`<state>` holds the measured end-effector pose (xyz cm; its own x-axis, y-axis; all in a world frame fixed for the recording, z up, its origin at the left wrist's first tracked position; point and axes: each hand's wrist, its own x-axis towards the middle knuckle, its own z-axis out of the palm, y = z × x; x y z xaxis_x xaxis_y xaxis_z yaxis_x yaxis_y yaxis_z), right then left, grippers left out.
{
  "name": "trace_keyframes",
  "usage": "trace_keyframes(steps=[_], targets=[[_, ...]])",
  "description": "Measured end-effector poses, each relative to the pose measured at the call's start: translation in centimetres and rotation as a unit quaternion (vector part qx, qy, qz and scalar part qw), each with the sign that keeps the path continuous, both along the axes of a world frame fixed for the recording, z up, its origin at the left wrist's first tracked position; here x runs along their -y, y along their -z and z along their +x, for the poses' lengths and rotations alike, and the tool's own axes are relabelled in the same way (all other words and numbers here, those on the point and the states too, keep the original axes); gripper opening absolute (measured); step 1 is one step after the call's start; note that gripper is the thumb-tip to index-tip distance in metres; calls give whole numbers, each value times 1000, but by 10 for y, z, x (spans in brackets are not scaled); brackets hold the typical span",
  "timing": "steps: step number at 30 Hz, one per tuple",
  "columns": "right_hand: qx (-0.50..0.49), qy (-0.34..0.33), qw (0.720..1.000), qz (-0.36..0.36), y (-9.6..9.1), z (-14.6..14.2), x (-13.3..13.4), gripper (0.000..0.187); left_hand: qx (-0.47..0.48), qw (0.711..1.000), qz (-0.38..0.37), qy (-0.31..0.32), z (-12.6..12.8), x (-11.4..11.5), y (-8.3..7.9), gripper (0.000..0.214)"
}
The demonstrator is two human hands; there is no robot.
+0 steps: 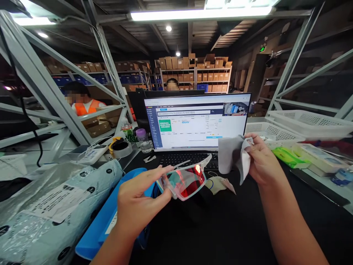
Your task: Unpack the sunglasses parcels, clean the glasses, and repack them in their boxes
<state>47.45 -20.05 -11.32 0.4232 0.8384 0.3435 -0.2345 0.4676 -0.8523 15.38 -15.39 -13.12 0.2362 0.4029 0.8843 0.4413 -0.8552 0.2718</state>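
Between the thumb and fingers of my left hand is a pair of sunglasses with a red mirrored lens and a clear frame, raised above the black desk mat. My right hand pinches a grey-white cloth that hangs down, apart from the sunglasses. Behind the sunglasses, small pouches lie on the mat. A blue tray is partly hidden by my left hand and forearm.
A monitor and keyboard stand ahead. Plastic-wrapped parcels lie left, near a tape roll and a purple-capped bottle. White baskets and a green packet sit right. A person in an orange vest is beyond the frame.
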Motion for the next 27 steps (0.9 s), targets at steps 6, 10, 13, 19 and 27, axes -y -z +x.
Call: trace_keyframes(steps=[6,10,13,19,27], targets=[[64,-167,984,-9,22,-48,2,42,76,993,34,-82,8,6,3,33],[29,-290,956,17,37,-96,6,47,93,989,56,-104,18,10,6,30],[-11,-293,956,23,40,-120,10,52,79,989,73,-98,23,12,10,32],[-6,-85,996,31,53,-144,12,51,26,990,111,-78,35,19,24,39],[-38,33,999,6,39,-95,-12,45,13,986,153,-56,47,18,33,33]])
